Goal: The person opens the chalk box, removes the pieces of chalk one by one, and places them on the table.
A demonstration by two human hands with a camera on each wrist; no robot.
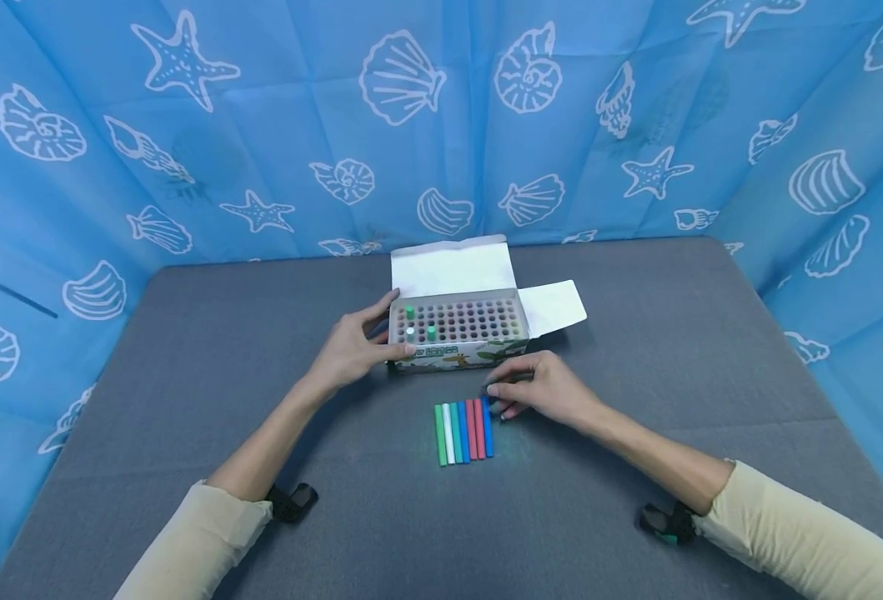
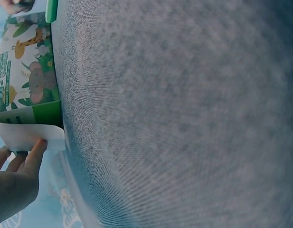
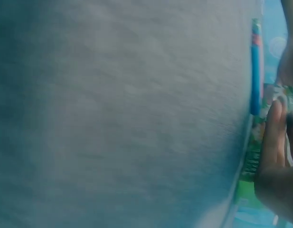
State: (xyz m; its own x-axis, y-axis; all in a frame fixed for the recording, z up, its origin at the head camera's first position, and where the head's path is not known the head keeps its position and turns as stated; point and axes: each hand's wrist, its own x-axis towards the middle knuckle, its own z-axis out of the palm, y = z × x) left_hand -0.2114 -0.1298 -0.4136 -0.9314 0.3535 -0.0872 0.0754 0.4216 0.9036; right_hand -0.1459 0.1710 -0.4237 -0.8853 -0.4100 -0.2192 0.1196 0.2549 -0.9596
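My left hand (image 1: 347, 350) holds the left end of an open cardboard box (image 1: 441, 358), its thumb at the front edge and its fingers by the white end flap (image 2: 27, 135). Inside the box is a tray of round holes, with two green chalk sticks and a white one standing up at the left. In front of the box, several chalk sticks lie side by side in green, white, teal, blue and red. At the row's right end, my right hand (image 1: 546, 387) pinches the upper tip of a blue chalk stick (image 1: 489, 433). The right wrist view is blurred.
The box's white lid (image 1: 452, 268) stands raised at the back, and a white side flap (image 1: 554, 308) sticks out to the right. Grey cloth covers the table (image 1: 606, 517). Behind it hangs a blue curtain (image 1: 456, 150) with shells and starfish.
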